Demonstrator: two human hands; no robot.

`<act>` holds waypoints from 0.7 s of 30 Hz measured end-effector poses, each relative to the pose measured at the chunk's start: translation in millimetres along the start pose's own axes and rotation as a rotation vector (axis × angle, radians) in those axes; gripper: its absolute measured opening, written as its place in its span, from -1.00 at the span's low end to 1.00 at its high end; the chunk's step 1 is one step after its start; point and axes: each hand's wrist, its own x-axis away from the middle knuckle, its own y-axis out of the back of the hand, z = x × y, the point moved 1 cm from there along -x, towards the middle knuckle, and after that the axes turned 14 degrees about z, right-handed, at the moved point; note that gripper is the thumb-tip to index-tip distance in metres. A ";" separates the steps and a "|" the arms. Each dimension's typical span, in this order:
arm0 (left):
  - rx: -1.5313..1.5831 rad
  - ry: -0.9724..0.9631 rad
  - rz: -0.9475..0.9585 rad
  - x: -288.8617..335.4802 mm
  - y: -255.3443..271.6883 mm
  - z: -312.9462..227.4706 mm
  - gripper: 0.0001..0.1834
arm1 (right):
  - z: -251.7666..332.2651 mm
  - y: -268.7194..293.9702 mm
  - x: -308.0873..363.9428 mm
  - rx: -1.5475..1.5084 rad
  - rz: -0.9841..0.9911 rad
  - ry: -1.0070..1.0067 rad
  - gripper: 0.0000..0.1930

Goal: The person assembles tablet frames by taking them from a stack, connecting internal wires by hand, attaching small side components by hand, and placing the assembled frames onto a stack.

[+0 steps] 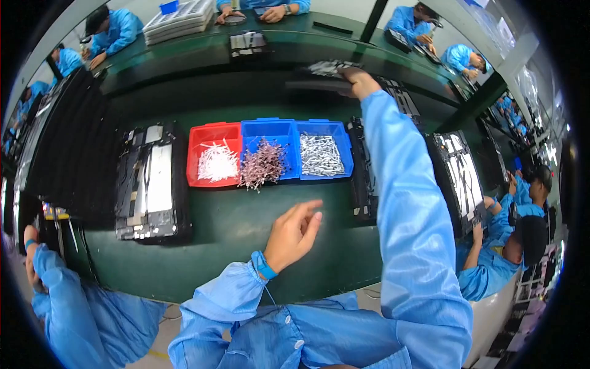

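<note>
At the far side of the green table, my right hand is closed on the edge of a flat black device with bare inner parts; motion blurs it. My left hand, in a blue wrist strap, hovers over the near table, thumb and forefinger apart, holding nothing. Beyond it, side by side, are a red bin of small white sticks, a blue bin of thin brownish-pink pieces and another blue bin of small grey-white pieces. Some brownish pieces spill over the middle bin's front edge.
A stack of similar devices stands left of the bins, with a taller black stack beyond. More devices lie under my right arm and farther right. Co-workers in blue sit around; one device lies across the table.
</note>
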 end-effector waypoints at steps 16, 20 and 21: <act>-0.283 0.053 0.027 99.9 36.6 -80.7 0.39 | -159.3 -84.8 413.2 0.404 0.410 0.380 -0.18; -0.231 0.093 0.083 110.8 27.6 -79.0 0.40 | -179.6 -96.1 434.6 0.350 0.352 0.430 -0.15; -0.212 0.110 0.088 112.9 26.2 -80.2 0.40 | -187.1 -99.2 435.5 0.384 0.284 0.481 -0.15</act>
